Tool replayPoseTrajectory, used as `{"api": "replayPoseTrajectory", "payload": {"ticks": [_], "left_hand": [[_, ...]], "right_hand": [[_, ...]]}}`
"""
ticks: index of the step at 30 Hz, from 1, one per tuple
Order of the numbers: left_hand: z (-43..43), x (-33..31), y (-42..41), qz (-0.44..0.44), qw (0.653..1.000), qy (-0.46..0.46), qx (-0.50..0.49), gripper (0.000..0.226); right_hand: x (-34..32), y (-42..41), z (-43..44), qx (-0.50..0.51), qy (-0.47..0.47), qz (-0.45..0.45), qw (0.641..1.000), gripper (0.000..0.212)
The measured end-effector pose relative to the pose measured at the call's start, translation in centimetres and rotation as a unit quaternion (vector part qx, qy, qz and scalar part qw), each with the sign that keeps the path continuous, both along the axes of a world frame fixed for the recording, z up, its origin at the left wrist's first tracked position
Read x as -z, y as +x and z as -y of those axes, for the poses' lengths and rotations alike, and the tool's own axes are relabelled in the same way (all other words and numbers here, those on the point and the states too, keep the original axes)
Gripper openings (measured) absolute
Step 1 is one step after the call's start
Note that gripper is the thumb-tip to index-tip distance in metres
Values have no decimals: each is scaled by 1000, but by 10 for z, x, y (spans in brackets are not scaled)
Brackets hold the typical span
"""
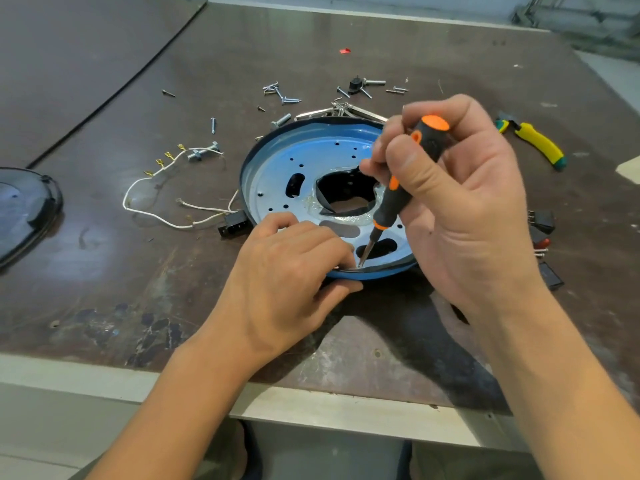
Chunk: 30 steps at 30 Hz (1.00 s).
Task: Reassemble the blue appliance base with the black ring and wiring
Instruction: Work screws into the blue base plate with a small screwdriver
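Two hands work at the 6 o'clock edge of the blue base (311, 150), which lies flat at the middle of the table (104, 254) with the black ring (388, 266) running round its rim. The left hand (291, 271) pinches that near rim, fingers curled over the top and thumb tucked under the edge. The right hand (460, 209) is clenched round the handle of a black-and-orange screwdriver (408, 188), held steeply with its tip down where ring meets metal. I judge this to be seating the ring. It will go best with the blade kept shallow against the lip and short presses worked round the rim, the left fingers following close behind so the seated stretch cannot spring out. The tip points toward those fingertips, so a slip would be costly. The wiring (157, 171), with white leads, brass terminals and a black plug, lies loose at 9 o'clock, just beside the base and not yet fitted. As for containers, only the dished base acts as one, and it holds nothing loose; dark material and clear film show round its central opening. Screws (282, 95) lie scattered bare at 12 o'clock, and yellow pliers (536, 143) at 2 o'clock.
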<state>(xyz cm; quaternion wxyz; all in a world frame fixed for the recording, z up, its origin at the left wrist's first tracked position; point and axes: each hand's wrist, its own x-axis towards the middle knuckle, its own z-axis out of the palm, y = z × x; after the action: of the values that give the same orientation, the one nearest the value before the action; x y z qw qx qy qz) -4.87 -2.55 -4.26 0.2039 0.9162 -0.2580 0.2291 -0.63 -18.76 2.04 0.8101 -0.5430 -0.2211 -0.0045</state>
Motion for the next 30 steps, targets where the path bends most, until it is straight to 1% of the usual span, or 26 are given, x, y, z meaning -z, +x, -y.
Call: {"api": "replayPoseTrajectory", "payload": {"ticks": [2, 5, 7, 8, 9, 11, 14, 16, 17, 19, 20, 21, 23, 24, 25, 28, 29, 30], "left_hand": [[0, 0, 0, 3, 1000, 6, 0, 17], [0, 0, 0, -2, 1000, 4, 1, 16], [0, 0, 0, -5, 1000, 4, 3, 16], [0, 0, 0, -4, 1000, 4, 4, 15], [0, 0, 0, -3, 1000, 4, 5, 15], [0, 0, 0, -2, 1000, 5, 4, 15], [-1, 1, 0, -1, 1000, 8, 2, 17], [-1, 1, 0, 1, 1000, 6, 3, 18], [-1, 1, 0, 3, 1000, 6, 3, 18], [-1, 2, 1, 9, 1000, 6, 3, 18], [-1, 2, 1, 13, 1000, 5, 5, 17], [-1, 2, 1, 18, 1000, 1, 7, 17], [-1, 3, 1, 20, 1000, -4, 11, 17], [-2, 3, 1, 18, 1000, -3, 12, 17], [-2, 3, 1, 16, 1000, -2, 13, 17], [-2, 4, 1, 21, 1000, -3, 12, 17], [-2, 4, 1, 24, 1000, -4, 11, 17], [-2, 4, 1, 26, 1000, -4, 11, 17]], "right_hand": [[0, 0, 0, 5, 4, 9, 1000, 21], [-1, -2, -1, -32, 25, -13, 999, 15], [0, 0, 1, -45, 40, -42, 997, 24], [0, 0, 2, -45, 35, -40, 998, 27], [0, -1, 2, -44, 21, -27, 998, 25], [0, -3, 1, -30, -19, 18, 999, 6], [1, -3, 0, 18, -31, 46, 998, 18], [-1, -3, -1, 0, -17, 32, 999, 8], [-3, -4, -2, -19, -1, 11, 1000, 11], [-2, -3, -1, -42, 23, -28, 998, 32], [0, -2, 1, -39, 18, -23, 999, 36], [0, -2, 1, -28, -1, -8, 1000, 34], [-1, -2, 0, -1, -39, 27, 999, 18], [-1, -1, -1, 14, -43, 38, 998, 10], [-1, -2, -1, 24, -39, 45, 998, 7], [-3, -2, -1, 1, -15, 45, 999, 11], [-4, -1, -2, -14, -10, 26, 1000, 12], [-5, 0, -1, -28, -5, -3, 1000, 18]]}}
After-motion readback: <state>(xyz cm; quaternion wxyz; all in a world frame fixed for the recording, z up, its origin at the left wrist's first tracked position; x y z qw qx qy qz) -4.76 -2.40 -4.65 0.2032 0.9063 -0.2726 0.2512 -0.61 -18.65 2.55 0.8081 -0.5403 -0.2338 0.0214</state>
